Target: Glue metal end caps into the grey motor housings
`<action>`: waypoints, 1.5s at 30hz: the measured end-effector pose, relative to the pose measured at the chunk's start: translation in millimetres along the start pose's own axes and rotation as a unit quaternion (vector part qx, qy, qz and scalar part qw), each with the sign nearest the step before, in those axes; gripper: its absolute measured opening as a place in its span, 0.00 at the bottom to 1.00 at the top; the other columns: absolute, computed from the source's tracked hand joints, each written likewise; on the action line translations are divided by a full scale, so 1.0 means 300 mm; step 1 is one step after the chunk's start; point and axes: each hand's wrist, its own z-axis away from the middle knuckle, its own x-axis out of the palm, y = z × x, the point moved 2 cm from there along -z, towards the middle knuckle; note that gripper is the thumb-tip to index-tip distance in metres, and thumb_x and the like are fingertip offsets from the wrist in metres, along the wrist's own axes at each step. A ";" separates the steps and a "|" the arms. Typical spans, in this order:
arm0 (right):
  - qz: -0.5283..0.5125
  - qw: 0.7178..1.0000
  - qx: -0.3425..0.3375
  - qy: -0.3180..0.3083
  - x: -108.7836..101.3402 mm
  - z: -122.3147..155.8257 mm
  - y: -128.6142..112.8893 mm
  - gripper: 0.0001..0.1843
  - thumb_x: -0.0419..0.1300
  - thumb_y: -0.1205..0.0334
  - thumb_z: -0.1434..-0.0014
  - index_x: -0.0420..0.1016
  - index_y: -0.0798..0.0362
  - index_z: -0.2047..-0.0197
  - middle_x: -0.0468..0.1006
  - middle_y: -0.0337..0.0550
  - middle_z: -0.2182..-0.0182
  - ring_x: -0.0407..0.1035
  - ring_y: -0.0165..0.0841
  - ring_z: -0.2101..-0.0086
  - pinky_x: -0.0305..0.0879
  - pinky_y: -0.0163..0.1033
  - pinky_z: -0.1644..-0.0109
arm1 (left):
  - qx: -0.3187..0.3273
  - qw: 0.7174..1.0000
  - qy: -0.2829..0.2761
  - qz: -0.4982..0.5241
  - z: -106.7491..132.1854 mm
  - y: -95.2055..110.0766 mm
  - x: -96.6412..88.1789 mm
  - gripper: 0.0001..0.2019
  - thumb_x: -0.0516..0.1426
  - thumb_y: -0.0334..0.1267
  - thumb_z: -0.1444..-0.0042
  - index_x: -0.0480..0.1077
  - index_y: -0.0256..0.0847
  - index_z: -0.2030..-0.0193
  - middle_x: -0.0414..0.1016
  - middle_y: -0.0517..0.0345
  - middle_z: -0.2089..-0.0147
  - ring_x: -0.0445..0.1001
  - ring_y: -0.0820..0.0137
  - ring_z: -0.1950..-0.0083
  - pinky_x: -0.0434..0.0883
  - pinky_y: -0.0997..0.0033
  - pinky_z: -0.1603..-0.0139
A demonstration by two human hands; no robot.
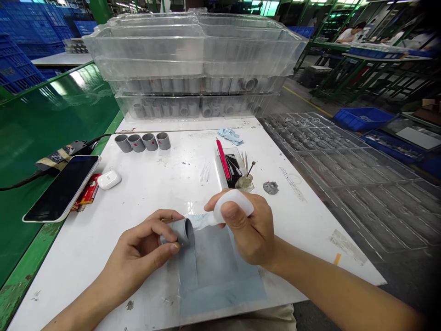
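Note:
My left hand point(148, 241) grips a short grey tube point(179, 231) between thumb and fingers, its open end turned to the right. In my right hand point(253, 225) is a white squeeze bottle point(231, 206), lying sideways with its narrow end toward the tube. Whether the bottle's tip touches the tube I cannot tell. Beneath both hands a blue-grey sheet point(220, 280) lies on the white table point(155, 179). Several more grey tubes point(143, 143) stand in a row at the back left.
Stacked clear plastic trays point(196, 55) with grey tubes rise at the back. A red pen point(223, 158), small glass jar point(244, 181) and blue cloth point(230, 135) lie beyond my right hand. At left are a phone point(64, 188) and white case point(109, 179). Clear trays point(344, 170) extend rightward.

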 end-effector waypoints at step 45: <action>0.026 0.999 -0.023 0.032 -0.011 -0.002 0.001 0.23 0.56 0.49 0.29 0.77 0.54 0.70 0.75 0.39 0.78 0.68 0.27 0.78 0.64 0.35 0.76 | -0.037 0.999 0.013 0.014 0.002 0.008 0.016 0.15 0.70 0.43 0.47 0.77 0.49 0.53 0.79 0.56 0.54 0.76 0.64 0.56 0.73 0.74 0.63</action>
